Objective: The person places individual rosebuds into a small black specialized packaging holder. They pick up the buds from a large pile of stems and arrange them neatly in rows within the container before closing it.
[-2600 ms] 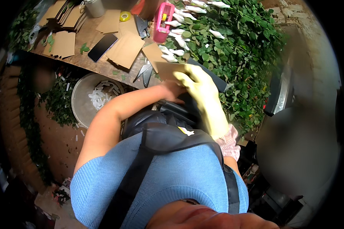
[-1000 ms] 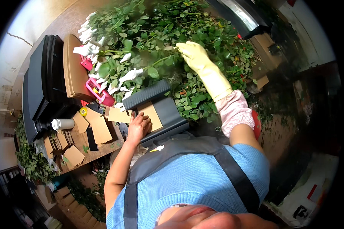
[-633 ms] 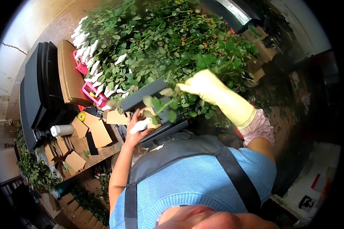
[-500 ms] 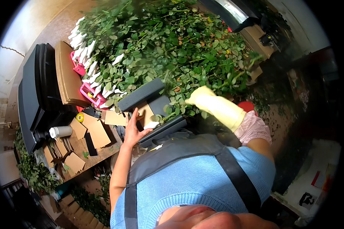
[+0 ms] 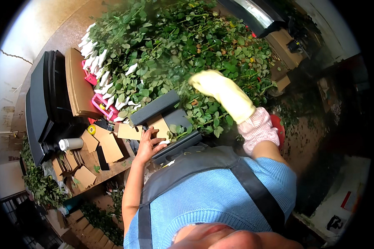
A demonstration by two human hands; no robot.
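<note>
My bare left hand (image 5: pixel 147 146) rests at the left end of a dark ribbed trough, its fingers apart. They lie against a brown cardboard piece (image 5: pixel 158 126) and touch a white-sleeved flower head (image 5: pixel 165 142), whose leafy stem (image 5: pixel 179 132) lies in the trough. One ribbed grey side (image 5: pixel 156 108) of the trough stands beyond the hand, and a dark bar (image 5: pixel 178 146) runs along my apron. My right hand (image 5: pixel 210 83), in a pale yellow glove, hovers over or touches the heap of leafy stems (image 5: pixel 187 45); its fingertips are not clear.
White-sleeved heads (image 5: pixel 96 62) line the heap's left edge beside pink holders (image 5: pixel 104 107). Further left stand cardboard sheets (image 5: pixel 79 85) and black panels (image 5: pixel 50 91). A white cylinder (image 5: pixel 70 144), yellow tape roll (image 5: pixel 91 129) and cardboard cards (image 5: pixel 108 145) lie nearer. Something red (image 5: pixel 278 132) is behind my right forearm.
My right gloved hand has moved forward and left, farther over the leafy heap. My left hand stays at the trough, its fingers a little more bent around the white-sleeved head.
</note>
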